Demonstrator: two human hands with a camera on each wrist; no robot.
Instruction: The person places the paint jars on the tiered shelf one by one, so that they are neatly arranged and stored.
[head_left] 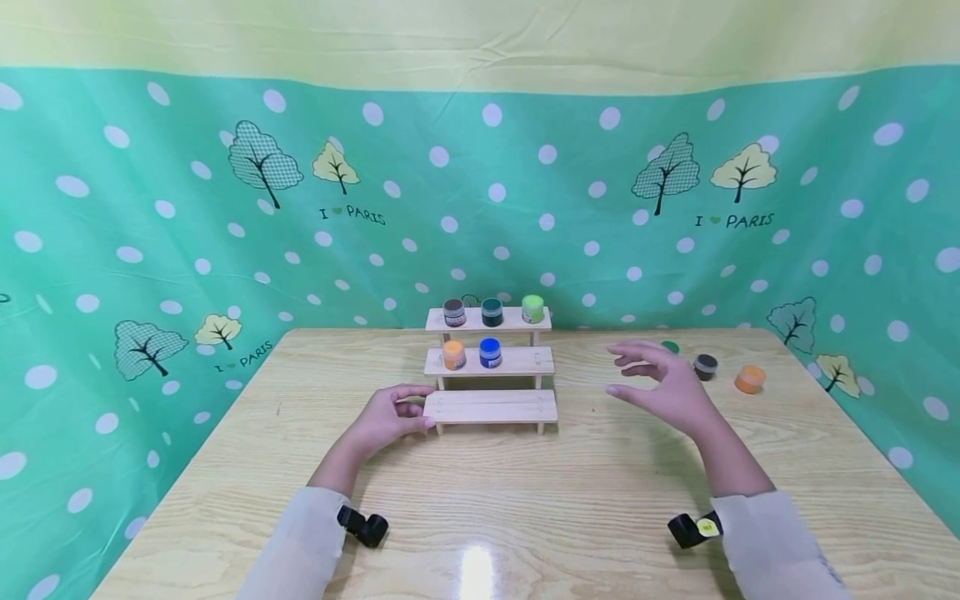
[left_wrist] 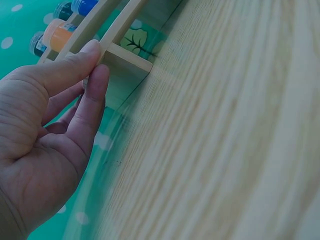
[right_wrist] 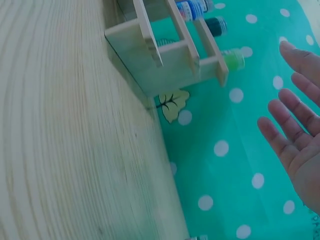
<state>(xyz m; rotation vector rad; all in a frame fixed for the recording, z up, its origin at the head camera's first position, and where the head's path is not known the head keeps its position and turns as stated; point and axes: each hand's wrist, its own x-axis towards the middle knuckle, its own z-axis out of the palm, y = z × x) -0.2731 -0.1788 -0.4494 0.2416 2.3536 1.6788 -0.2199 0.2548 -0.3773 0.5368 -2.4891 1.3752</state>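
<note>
A three-tier wooden display stand (head_left: pixel 491 407) stands on the table. My left hand (head_left: pixel 390 421) pinches the left end of its lowest tier between thumb and fingers, as the left wrist view shows. The top tier carries a dark brownish paint jar (head_left: pixel 453 313), a dark green jar (head_left: pixel 492 312) and a light green jar (head_left: pixel 532 309). On the middle tier sit an orange jar (head_left: pixel 453 355) and a blue jar (head_left: pixel 490 353). My right hand (head_left: pixel 663 387) hovers right of the stand, fingers spread and relaxed, holding nothing.
Right of my right hand, a black-lidded jar (head_left: pixel 705 367) and another orange jar (head_left: pixel 750 379) stand on the wooden table (head_left: pixel 525 500). A green-lidded jar (head_left: pixel 671 346) is partly hidden behind that hand. A dotted green cloth (head_left: pixel 480 225) hangs behind and along both sides.
</note>
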